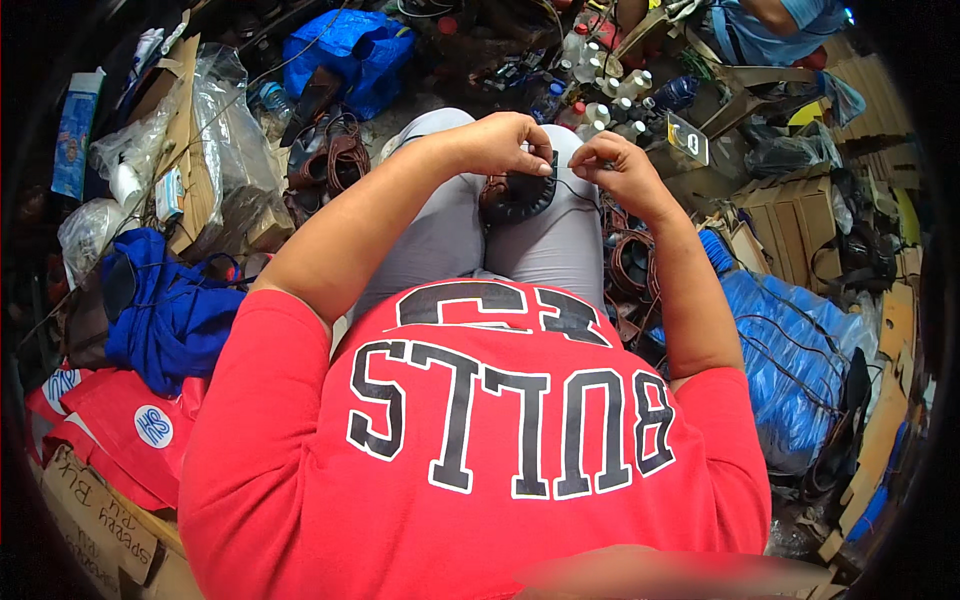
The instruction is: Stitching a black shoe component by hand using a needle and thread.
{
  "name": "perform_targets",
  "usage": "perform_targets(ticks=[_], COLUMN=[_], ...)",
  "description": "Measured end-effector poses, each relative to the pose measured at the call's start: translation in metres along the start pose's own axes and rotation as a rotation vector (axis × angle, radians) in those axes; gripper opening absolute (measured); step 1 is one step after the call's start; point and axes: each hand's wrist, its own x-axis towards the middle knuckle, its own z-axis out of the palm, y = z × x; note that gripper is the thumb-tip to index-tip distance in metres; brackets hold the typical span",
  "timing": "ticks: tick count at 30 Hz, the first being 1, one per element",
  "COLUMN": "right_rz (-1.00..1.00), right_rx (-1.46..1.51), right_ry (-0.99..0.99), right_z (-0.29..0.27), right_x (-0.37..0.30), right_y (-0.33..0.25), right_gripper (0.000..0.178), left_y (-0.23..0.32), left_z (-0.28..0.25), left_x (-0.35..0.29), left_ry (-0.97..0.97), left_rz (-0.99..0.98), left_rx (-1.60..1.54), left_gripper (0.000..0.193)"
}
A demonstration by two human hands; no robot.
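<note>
A dark shoe (518, 198) with a black ridged edge and some brown leather rests between my thighs, on grey trousers (430, 240). Just above it is my left hand (508, 145), fingers bent into a pinch at the shoe's upper end. My right hand (617, 168) is a short way to the right, also pinched, with its fingertips close to the left ones. What either pinch holds is too small to make out. A thin dark thread (577, 190) runs from beside the shoe over my right thigh.
Brown leather shoes (345, 155) lie left of my legs, and more brown shoes (632, 262) to the right. Several capped bottles (625, 105) stand ahead. Blue plastic-wrapped bundles (785, 365), cardboard (795, 225) and blue cloth (170, 305) crowd both sides. Another person's blue sleeve (815, 15) shows far right.
</note>
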Motion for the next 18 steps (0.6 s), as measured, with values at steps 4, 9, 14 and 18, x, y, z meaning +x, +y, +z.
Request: perform_targets(ticks=[4,9,14,18], right_rz=[-0.014,-0.019,-0.036,-0.106], right_rx=[-0.04,0.045,0.14,0.015], right_ry=[-0.01,-0.019,0.074,0.176], right_z=[0.0,0.009,0.024,0.032], right_x=[-0.004,-0.009,-0.019,-0.03], right_y=[0.009,0.017,0.02,0.008], right_gripper=[0.012,0.013,0.012,0.013], left_y=[-0.006,-0.012,-0.015,-0.014], left_z=[0.005,0.009,0.011,0.007], left_x=[0.002,0.003,0.001,0.0], left_ry=[-0.088,-0.119,-0.142,-0.241], left_rz=[-0.142,-0.198,-0.278,-0.265], left_rx=[-0.351,-0.491,-0.596,-0.537], left_gripper=[0.022,0.021,0.023,0.028])
